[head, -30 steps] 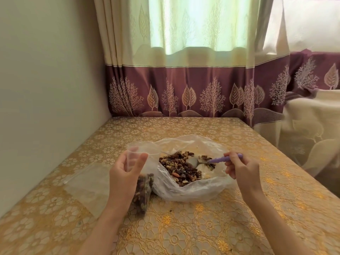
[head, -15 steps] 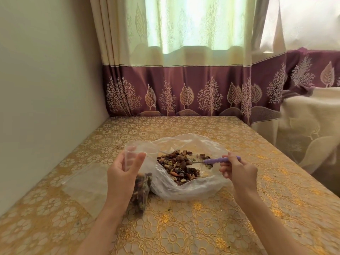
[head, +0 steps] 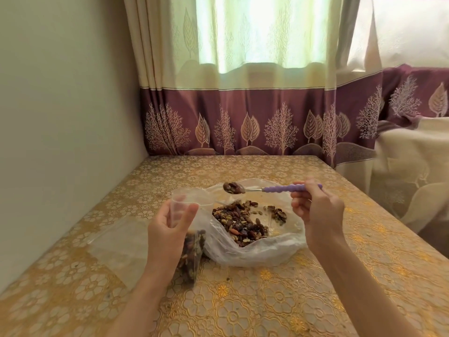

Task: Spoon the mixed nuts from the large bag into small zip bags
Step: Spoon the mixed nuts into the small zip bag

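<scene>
- Left hand (head: 167, 229) grips small zip bag (head: 188, 249) upright, mouth open, part-filled
- Large bag (head: 255, 249) with nuts (head: 240, 222) lies between hands
- Right hand (head: 315, 210) pinches spoon (head: 267, 189); loaded bowl points left, above and right of the small bag's mouth, handle lying level

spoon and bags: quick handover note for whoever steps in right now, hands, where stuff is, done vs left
Right hand grips the purple spoon, loaded with nuts, raised above the large bag.
Left hand holds the small zip bag open and upright beside the large bag; it is partly filled.
Empty zip bags lie flat to the left on the table.
Done: several scoops in.
Left: tip this spoonful in, finish filling, seal, fill the rest.
</scene>
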Motion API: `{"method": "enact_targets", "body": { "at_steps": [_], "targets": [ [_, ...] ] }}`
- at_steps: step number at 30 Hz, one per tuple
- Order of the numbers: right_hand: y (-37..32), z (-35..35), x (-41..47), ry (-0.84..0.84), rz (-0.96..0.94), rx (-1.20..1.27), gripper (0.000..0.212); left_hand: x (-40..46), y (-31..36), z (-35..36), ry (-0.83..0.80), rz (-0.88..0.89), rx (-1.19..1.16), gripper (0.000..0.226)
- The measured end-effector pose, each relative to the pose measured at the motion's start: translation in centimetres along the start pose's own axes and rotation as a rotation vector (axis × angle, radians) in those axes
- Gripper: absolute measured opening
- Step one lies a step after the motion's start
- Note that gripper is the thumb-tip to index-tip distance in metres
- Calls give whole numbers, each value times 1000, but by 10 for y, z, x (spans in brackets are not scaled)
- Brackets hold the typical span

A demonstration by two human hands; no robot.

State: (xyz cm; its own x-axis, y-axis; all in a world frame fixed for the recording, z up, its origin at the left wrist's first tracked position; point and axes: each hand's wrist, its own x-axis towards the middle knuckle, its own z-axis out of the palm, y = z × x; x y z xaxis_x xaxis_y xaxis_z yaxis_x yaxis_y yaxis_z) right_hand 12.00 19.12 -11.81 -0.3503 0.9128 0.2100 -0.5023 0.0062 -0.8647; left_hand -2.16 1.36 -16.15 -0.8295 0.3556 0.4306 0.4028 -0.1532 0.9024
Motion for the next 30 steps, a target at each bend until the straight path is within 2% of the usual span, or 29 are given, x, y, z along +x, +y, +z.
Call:
{"method": "enact_targets", "body": {
  "at_steps": [2, 6, 11, 14, 20, 23, 26, 30],
  "targets": [
    [-8, 12, -5, -49, -9, 32, 32, 0, 0, 0, -7, -6, -9, 69],
    [-18, 33, -18, -175, -31, 36, 33, 1, -1, 0, -1, -23, -22, 48],
    [-17, 49, -35, -352, -185, -85, 31, 1, -1, 0, 14, -40, -61, 57],
    [-13, 53, -40, -398, -289, -157, 24, 2, 0, 0, 20, -32, -61, 63],
    [-11, 47, -38, -457, -314, -162, 21, 2, 0, 0, 19, -13, -64, 57],
    [-11, 41, -33, -442, -309, -133, 23, 2, 0, 0, 23, -31, -29, 67],
    [-10, 35, -25, -344, -291, -80, 24, 1, -1, -1, 26, -36, -15, 73],
    [-4, 20, -9, -135, -235, -53, 29, 0, 0, -1, 22, -31, -14, 50]
  ]
}}
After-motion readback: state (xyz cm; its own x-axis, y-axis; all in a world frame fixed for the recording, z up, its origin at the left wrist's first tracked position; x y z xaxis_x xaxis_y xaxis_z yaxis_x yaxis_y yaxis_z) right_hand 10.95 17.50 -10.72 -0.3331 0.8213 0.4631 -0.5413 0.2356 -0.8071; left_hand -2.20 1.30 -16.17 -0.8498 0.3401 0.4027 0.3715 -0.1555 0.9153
